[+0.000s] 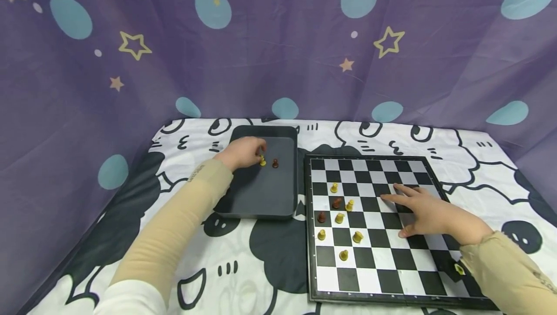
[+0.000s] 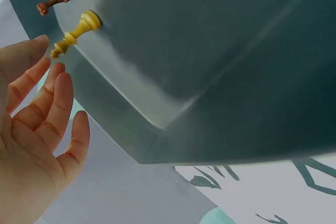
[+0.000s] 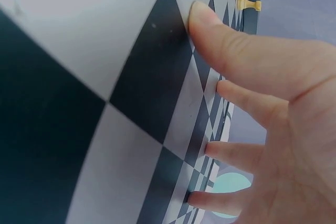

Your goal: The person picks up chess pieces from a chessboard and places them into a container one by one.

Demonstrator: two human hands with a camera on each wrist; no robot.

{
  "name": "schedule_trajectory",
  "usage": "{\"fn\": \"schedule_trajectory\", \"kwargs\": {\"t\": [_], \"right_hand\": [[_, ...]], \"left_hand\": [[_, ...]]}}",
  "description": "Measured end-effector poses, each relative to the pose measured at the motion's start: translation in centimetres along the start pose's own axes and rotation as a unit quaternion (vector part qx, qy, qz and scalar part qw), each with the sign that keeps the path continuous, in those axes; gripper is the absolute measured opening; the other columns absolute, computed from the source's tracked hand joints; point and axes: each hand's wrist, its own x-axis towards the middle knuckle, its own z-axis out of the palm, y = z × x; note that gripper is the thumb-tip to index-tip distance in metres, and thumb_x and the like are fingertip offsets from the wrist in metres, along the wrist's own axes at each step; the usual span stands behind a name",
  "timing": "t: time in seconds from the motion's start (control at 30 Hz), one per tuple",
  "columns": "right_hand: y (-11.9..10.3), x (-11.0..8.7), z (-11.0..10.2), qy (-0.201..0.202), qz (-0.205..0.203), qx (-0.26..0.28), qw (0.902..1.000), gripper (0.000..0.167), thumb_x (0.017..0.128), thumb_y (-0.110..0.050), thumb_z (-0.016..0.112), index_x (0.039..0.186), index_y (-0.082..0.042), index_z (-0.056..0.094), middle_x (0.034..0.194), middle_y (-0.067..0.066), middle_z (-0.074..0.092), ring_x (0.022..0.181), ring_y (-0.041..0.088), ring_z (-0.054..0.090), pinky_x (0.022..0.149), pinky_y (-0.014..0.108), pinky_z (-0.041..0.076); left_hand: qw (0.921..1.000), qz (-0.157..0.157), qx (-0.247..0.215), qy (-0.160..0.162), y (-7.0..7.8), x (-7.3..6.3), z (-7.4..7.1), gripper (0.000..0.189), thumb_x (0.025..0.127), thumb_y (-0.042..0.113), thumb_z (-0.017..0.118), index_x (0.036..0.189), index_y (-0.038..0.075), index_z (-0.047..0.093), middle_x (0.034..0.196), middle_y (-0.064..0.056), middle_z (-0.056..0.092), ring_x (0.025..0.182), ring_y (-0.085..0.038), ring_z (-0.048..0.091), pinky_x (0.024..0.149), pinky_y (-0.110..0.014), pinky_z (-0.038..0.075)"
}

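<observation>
In the head view my left hand (image 1: 244, 152) is over the dark tray (image 1: 271, 199), beside a yellow chess king (image 1: 263, 162) standing on its floor. The left wrist view shows the thumb and fingers apart around the top of the king (image 2: 79, 30), without a visible grip. A brown chess piece (image 1: 275, 163) stands close by in the tray. On the right, my right hand (image 1: 428, 212) spreads its fingers over the chessboard (image 1: 383, 259). Its thumb and fingertips appear to touch the squares, and it holds nothing.
Several yellow pieces (image 1: 339, 218) and two brown pieces (image 1: 337, 203) stand on the board's left part. Another yellow piece (image 1: 459, 269) is beside the right sleeve. A patterned cloth (image 1: 204, 257) covers the table, and a purple curtain (image 1: 278, 54) hangs behind.
</observation>
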Motion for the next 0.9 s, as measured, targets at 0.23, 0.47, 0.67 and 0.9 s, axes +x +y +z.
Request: {"fn": "schedule_trajectory", "kwargs": {"t": [0.23, 0.47, 0.67, 0.9], "right_hand": [[0.1, 0.0, 0.1, 0.003, -0.006, -0.007, 0.9999, 0.090, 0.057, -0.039, 0.085, 0.136, -0.016, 0.050, 0.142, 0.036, 0.031, 0.122, 0.066, 0.029, 0.092, 0.075, 0.027], [0.1, -0.1, 0.1, 0.003, -0.006, -0.006, 1.0000, 0.089, 0.057, -0.040, 0.085, 0.136, -0.016, 0.051, 0.143, 0.035, 0.030, 0.122, 0.066, 0.029, 0.092, 0.074, 0.029], [0.0, -0.1, 0.0, 0.002, -0.007, -0.004, 1.0000, 0.089, 0.058, -0.039, 0.085, 0.136, -0.015, 0.050, 0.143, 0.036, 0.030, 0.123, 0.065, 0.029, 0.093, 0.074, 0.027], [0.0, 0.0, 0.0, 0.002, -0.009, -0.004, 0.9999, 0.089, 0.058, -0.039, 0.085, 0.136, -0.015, 0.050, 0.143, 0.036, 0.030, 0.122, 0.065, 0.029, 0.093, 0.074, 0.027]], "left_hand": [[0.9995, 0.009, -0.027, 0.009, 0.5, -0.2, -0.3, 0.029, 0.088, 0.014, 0.066, 0.114, 0.003, 0.062, 0.106, -0.013, 0.067, 0.098, -0.026, 0.062, 0.089, -0.040, 0.048], [0.9981, 0.020, -0.059, 0.005, 1.2, -0.5, -0.8, 0.030, 0.088, 0.014, 0.066, 0.116, 0.002, 0.062, 0.107, -0.014, 0.067, 0.098, -0.026, 0.062, 0.088, -0.040, 0.048], [0.9945, 0.031, -0.100, -0.001, 2.2, -0.3, -0.9, 0.032, 0.090, 0.015, 0.065, 0.119, 0.002, 0.061, 0.109, -0.015, 0.067, 0.096, -0.025, 0.063, 0.085, -0.039, 0.050], [0.9931, 0.055, -0.104, 0.000, 3.9, 0.0, -0.9, 0.031, 0.090, 0.018, 0.065, 0.118, 0.004, 0.063, 0.106, -0.011, 0.066, 0.096, -0.023, 0.062, 0.084, -0.037, 0.049]]}}
